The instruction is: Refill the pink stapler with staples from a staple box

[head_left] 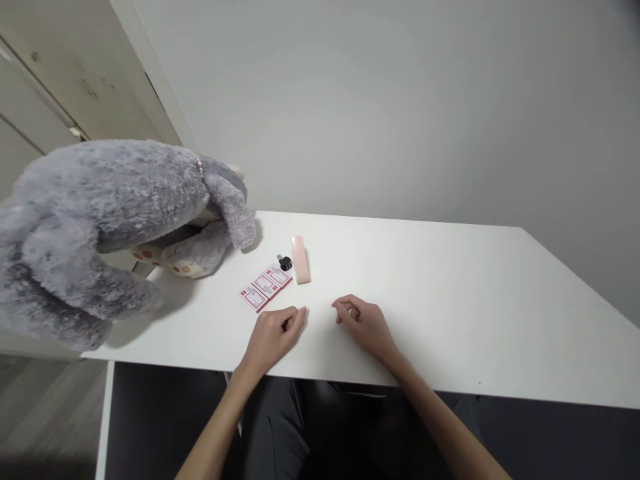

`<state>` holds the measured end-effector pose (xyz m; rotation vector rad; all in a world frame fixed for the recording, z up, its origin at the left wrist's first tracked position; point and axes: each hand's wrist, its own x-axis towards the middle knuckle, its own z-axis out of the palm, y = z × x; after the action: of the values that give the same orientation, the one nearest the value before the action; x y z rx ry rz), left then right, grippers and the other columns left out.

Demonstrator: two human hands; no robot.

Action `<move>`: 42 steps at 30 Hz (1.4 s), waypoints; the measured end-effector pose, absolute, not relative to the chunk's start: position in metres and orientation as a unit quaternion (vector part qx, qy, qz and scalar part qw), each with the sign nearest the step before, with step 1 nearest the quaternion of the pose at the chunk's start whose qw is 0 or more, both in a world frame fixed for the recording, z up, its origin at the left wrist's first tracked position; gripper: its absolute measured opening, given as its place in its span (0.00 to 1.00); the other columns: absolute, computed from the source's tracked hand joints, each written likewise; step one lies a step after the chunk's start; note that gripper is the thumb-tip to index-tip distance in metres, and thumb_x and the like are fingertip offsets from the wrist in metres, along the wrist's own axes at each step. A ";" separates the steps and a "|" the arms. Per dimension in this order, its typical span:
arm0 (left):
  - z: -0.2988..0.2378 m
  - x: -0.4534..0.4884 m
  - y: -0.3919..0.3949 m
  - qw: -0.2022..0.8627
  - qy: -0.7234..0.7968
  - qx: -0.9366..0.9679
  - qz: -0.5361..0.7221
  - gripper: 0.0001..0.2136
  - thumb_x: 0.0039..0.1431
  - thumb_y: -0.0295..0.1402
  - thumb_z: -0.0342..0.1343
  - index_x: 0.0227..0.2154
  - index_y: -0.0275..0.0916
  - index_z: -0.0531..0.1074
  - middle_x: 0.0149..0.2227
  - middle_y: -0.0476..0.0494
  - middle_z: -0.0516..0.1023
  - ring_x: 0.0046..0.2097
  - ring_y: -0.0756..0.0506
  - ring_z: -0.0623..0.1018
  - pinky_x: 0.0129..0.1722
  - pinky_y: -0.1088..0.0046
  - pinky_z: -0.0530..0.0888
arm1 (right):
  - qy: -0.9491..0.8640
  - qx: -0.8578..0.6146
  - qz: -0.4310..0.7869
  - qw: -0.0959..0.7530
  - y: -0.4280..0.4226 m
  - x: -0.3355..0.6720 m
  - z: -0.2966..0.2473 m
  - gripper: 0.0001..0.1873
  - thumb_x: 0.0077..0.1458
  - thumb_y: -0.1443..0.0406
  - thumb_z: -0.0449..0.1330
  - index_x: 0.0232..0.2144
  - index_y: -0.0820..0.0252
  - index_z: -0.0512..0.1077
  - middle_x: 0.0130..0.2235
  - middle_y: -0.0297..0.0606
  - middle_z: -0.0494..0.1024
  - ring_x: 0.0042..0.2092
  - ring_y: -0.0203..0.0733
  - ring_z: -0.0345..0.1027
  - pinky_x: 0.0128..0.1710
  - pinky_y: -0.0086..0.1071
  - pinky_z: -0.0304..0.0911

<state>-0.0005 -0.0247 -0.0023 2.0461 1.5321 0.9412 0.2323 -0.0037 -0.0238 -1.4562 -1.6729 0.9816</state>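
We see both hands resting on the flat white counter [425, 293], near its front edge, wrists coming up from below the edge. The left hand [274, 337] lies knuckles-up w/ fingers [295, 319] curled loosely inward, index tip pointing right; nothing held in it. The right hand [364, 322] sits a little apart to the right, also curled, fingers [345, 308] bent in toward the thumb; we can't make out any item between them, so it looks empty, though the inside of the curl is partly hidden. The two hands don't touch each other.

Just beyond the left hand, near but not touching its knuckles, lie three small white cards w/ red borders [266, 287], set side by side in a diagonal row running up to the right. At the far end of that row is a small round black cap-like piece [285, 263], touching or just beside the last card; too small to tell which. Right of it lies a slim pale pink rectangular case [301, 259], flat on the counter, long axis pointing away from us.

At the counter's left end a big grey plush elephant toy [115, 213] lies on its side, overhanging the edge, well apart from both hands. A plain grey wall stands behind.
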 end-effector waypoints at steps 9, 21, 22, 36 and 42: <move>-0.006 -0.002 -0.025 0.209 0.547 0.734 0.344 0.25 0.73 0.42 0.51 0.21 0.39 0.52 0.20 0.55 0.51 0.25 0.53 0.55 0.28 0.71 0.55 | -0.651 -0.547 0.369 0.375 0.016 0.214 -0.030 0.12 0.65 0.54 0.59 0.42 0.53 0.78 0.35 0.31 0.84 0.24 0.36 0.66 0.32 0.33 0.62; -0.009 -0.001 -0.025 0.225 0.551 0.725 0.345 0.25 0.74 0.42 0.51 0.21 0.39 0.52 0.19 0.55 0.52 0.24 0.53 0.55 0.28 0.71 0.55 | -0.629 -0.497 0.404 0.441 0.064 0.163 -0.032 0.41 0.54 0.50 0.72 0.64 0.50 0.63 0.61 0.43 0.77 0.28 0.37 0.72 0.41 0.41 0.74; -0.009 -0.001 -0.025 0.227 0.551 0.725 0.345 0.25 0.74 0.42 0.51 0.21 0.39 0.52 0.20 0.55 0.52 0.24 0.53 0.55 0.28 0.71 0.55 | -0.624 -0.501 0.407 0.441 0.067 0.160 -0.032 0.42 0.53 0.49 0.73 0.65 0.50 0.62 0.60 0.43 0.78 0.28 0.36 0.71 0.39 0.41 0.74; -0.009 -0.002 -0.024 0.227 0.583 0.702 0.339 0.25 0.73 0.43 0.50 0.21 0.40 0.52 0.20 0.55 0.52 0.25 0.53 0.56 0.28 0.71 0.55 | -0.588 -0.518 0.395 0.479 0.074 0.156 -0.037 0.28 0.58 0.52 0.68 0.58 0.52 0.68 0.56 0.40 0.81 0.30 0.37 0.72 0.38 0.38 0.72; -0.004 -0.004 -0.026 0.197 0.586 0.700 0.357 0.26 0.73 0.43 0.50 0.19 0.40 0.53 0.20 0.54 0.52 0.25 0.52 0.56 0.28 0.70 0.55 | -0.519 -0.463 0.490 0.525 0.044 0.208 -0.027 0.32 0.63 0.47 0.62 0.61 0.57 0.66 0.59 0.50 0.79 0.28 0.36 0.69 0.23 0.32 0.63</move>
<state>-0.0041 -0.0259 -0.0040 1.9598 1.6398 1.0003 0.2075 0.0435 -0.0268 -1.1085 -1.2426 1.1710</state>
